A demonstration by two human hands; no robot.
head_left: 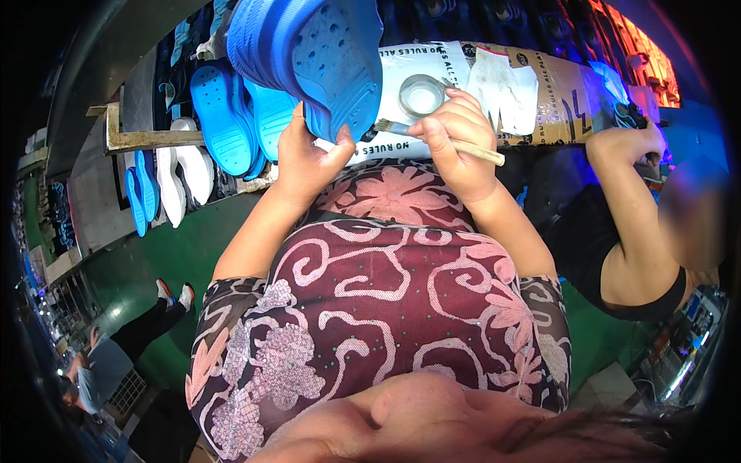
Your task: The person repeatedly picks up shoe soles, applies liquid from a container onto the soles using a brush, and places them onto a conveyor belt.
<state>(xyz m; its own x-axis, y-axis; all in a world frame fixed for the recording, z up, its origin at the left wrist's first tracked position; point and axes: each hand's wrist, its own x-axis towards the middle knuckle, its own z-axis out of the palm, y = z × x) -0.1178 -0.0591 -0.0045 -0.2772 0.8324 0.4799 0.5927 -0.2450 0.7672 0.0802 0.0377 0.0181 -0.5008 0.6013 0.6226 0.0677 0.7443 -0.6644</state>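
My left hand [309, 154] grips the heel end of a blue clog [332, 62] with holes in its upper, held up over the work table. A brush [463, 147] with a pale wooden handle is pinched in my right hand [461, 143]; its bristles point left, close to the clog's heel. Whether they touch it I cannot tell. Just beyond my right fingers sits a small round clear dish [422, 96] with whitish contents. To the left of my left hand lie blue shoe pieces [224, 119] with small holes at one end.
White printed sheeting [386, 147] and brown cardboard [556, 96] cover the table; a stained white cloth or paper [503, 89] lies on them. White soles [170, 181] and narrow blue ones [141, 193] stand at left. A co-worker's arm [625, 185] reaches in at right. Another person [116, 355] is at lower left.
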